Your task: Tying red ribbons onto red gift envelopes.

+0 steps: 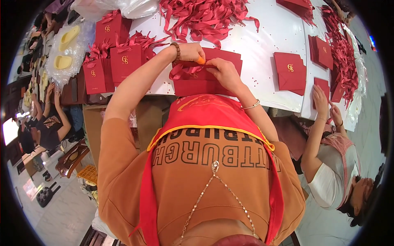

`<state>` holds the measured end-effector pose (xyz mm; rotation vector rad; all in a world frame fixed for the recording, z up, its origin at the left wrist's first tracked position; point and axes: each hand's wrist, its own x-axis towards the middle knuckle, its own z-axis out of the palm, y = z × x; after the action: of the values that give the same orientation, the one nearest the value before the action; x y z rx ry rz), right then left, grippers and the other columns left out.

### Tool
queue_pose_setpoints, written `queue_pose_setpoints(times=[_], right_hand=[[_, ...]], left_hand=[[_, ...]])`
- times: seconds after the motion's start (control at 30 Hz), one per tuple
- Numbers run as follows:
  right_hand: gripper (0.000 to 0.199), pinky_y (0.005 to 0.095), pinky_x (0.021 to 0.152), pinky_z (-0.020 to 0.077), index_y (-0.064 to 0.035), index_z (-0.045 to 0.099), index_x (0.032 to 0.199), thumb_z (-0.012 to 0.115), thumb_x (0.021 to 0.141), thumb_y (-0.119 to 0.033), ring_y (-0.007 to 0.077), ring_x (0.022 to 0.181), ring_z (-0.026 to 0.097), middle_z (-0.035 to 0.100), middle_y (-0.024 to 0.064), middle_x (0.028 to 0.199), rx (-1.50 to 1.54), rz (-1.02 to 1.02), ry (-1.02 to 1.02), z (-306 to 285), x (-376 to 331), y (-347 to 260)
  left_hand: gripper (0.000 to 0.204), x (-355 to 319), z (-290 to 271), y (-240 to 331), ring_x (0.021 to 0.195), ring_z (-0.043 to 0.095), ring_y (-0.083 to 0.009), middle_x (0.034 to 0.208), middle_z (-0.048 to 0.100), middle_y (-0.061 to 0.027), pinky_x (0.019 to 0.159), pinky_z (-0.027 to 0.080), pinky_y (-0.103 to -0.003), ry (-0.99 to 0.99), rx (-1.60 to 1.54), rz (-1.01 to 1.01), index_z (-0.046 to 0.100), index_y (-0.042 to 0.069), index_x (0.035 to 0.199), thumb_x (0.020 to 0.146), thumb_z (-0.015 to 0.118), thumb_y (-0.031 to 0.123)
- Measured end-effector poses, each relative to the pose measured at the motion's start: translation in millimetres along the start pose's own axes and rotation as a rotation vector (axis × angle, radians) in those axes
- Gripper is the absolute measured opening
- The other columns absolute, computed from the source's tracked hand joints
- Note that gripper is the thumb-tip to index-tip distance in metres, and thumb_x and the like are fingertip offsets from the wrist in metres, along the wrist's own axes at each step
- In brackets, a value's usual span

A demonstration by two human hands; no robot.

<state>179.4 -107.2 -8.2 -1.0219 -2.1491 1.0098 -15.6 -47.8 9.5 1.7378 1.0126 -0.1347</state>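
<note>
At the table's near edge, a red paper bag lies in front of me on a stack of like bags. Red ribbon trails in loops over its left part. My left hand, with an orange cover on one finger, is closed in a pinch on this ribbon at the bag's upper edge. Close beside it, my right hand pinches the ribbon too, thumb and fingertips together. The fingertips almost meet, and the bit of ribbon between them is partly hidden.
A heap of loose red ribbons covers the far middle of the white table. Ribboned bags stand at left; flat bags lie stacked at right. Beyond them, a co-worker's hand holds a red bag. Yellow sandals lie far left.
</note>
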Motion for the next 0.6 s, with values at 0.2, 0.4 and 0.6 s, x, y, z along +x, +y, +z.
queue_pose_setpoints(times=[0.2, 0.4, 0.6], right_hand=[[0.018, 0.0386, 0.065, 0.0458, -0.0033, 0.06, 0.09, 0.061, 0.072, -0.007, 0.0329, 0.075, 0.057, 0.059, 0.015, 0.081, 0.034, 0.026, 0.013, 1, 2, -2], [0.019, 0.0385, 0.065, 0.0458, -0.0033, 0.06, 0.091, 0.061, 0.072, -0.007, 0.0327, 0.075, 0.057, 0.059, 0.0147, 0.081, -0.004, -0.02, -0.005, 0, 3, -1], [0.019, 0.0387, 0.065, 0.0459, -0.003, 0.059, 0.09, 0.061, 0.072, -0.006, 0.0331, 0.076, 0.057, 0.059, 0.0152, 0.082, 0.024, 0.008, 0.002, -1, 4, 2]], left_hand=[[0.023, 0, -7, 0, 0.06, 0.05, -0.008, 0.065, 0.059, -0.0016, 0.057, 0.04, -0.024, -0.096, -0.048, -0.03, 0.065, 0.001, 0.086, 0.075, 0.058, 0.02], [0.017, 5, 12, -9, 0.06, 0.05, -0.0078, 0.064, 0.059, -0.0013, 0.057, 0.039, -0.023, 0.059, -0.105, -0.037, 0.065, 0.0, 0.079, 0.072, 0.06, 0.015], [0.015, 4, 25, -14, 0.061, 0.051, -0.008, 0.064, 0.059, -0.0029, 0.057, 0.04, -0.023, 0.243, -0.346, 0.02, 0.064, 0.001, 0.076, 0.071, 0.06, 0.015]])
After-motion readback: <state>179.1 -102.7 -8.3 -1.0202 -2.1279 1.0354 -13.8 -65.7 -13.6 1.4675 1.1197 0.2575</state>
